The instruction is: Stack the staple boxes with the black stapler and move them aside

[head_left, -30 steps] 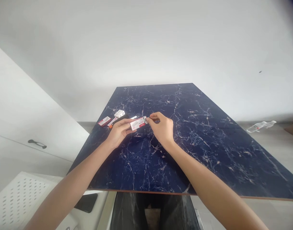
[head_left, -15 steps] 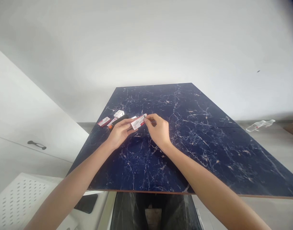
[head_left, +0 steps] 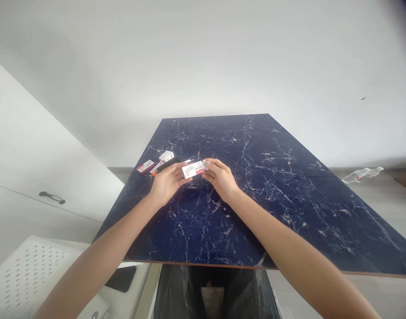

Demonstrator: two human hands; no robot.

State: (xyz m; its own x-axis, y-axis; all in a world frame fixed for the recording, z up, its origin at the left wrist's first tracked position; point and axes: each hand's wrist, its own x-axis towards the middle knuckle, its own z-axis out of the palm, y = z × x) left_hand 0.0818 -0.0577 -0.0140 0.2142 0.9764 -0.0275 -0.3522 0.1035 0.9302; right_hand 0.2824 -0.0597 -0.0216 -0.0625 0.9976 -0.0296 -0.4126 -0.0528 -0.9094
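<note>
A small white-and-red carton (head_left: pixel 193 169), like a medicine box, is held above the dark blue tabletop between both hands. My left hand (head_left: pixel 168 182) grips its left end, thumb on top and fingers underneath. At the opposite end, my right hand (head_left: pixel 222 178) pinches with thumb and fingers, and a small pale piece (head_left: pixel 206 165) shows there; whether it is a flap or something inside cannot be made out. Just beyond my left hand lie a red-and-white carton (head_left: pixel 145 166), a white carton (head_left: pixel 166 156), another partly hidden carton (head_left: pixel 156 167) and a black item (head_left: pixel 168 165) with an orange end.
The marbled blue table (head_left: pixel 282 212) stands against a pale wall. A clear plastic bottle (head_left: pixel 362 174) is past its right edge, low down. At lower left are a dark phone-like slab (head_left: pixel 121 279) and a white perforated surface (head_left: pixel 26 274). A cabinet handle (head_left: pixel 52 197) is on the left.
The carton has turned more level, with its printed face toward me. My right hand has shifted its fingers from the upper corner to around the right end. The camera view moved slightly.
</note>
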